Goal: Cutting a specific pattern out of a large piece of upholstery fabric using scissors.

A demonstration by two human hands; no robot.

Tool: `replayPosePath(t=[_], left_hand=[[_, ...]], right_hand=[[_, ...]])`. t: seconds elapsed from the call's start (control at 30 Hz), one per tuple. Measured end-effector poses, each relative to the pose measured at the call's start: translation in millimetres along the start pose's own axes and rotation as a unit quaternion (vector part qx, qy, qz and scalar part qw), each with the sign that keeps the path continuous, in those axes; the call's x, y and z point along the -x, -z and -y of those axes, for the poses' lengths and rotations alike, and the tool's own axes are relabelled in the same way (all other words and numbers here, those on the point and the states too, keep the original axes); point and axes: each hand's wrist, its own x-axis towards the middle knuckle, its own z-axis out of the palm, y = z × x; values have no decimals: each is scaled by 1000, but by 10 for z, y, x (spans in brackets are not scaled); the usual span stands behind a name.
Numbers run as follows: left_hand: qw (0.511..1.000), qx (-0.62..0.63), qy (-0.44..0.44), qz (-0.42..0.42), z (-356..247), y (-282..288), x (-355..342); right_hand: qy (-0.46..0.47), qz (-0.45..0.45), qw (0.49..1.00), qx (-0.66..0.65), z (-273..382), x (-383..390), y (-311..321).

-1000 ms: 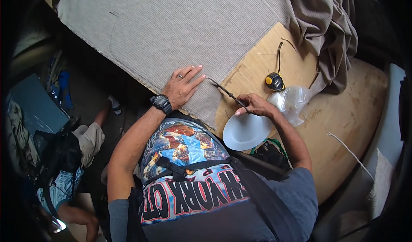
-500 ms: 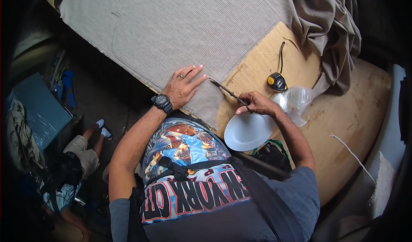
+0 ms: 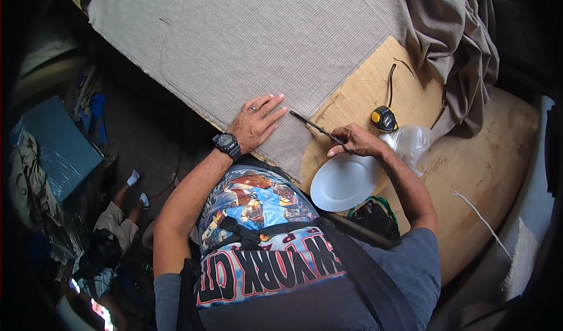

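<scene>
Grey-beige ribbed fabric (image 3: 234,49) lies spread over a wooden board. My left hand (image 3: 256,121), with a ring and a dark watch, rests flat on it near the close corner, fingers stretched out. In my right hand (image 3: 356,141) is a pair of dark scissors (image 3: 316,128), its slim blades together and pointing left over the fabric's edge. The blade tips are just right of my left fingertips. My right fingers partly hide the handles. A white plate (image 3: 345,183) sits below my right hand.
A yellow-and-black tape measure (image 3: 384,118) and a clear plastic bag (image 3: 409,143) lie on the wooden board (image 3: 469,161). Bunched fabric (image 3: 448,43) hangs at the far right. A white cord (image 3: 481,213) lies at right. Another person (image 3: 111,237) is low at the left.
The whole view has shifted slightly, moving everything a little right and down. Both hands hold nearly the same places, and the scissors stay in my right hand. The person at left has shifted.
</scene>
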Motion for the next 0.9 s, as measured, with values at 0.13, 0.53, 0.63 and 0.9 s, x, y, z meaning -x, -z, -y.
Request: replayPosePath(t=[0.13,0.53,0.63,0.9], left_hand=[[1000,-3,0,-7,0,-4,7],[998,40,2,-57,-70,0,31],[996,79,-11,-35,-234,-43,54],[998,53,-30,29,-409,-284,11]], right_hand=[[0,15,999,-33,6,11,28],[-30,81,990,-114,-17,108,13],[-77,89,988,-100,58,148,125],[-49,108,991,57,281,-61,615]])
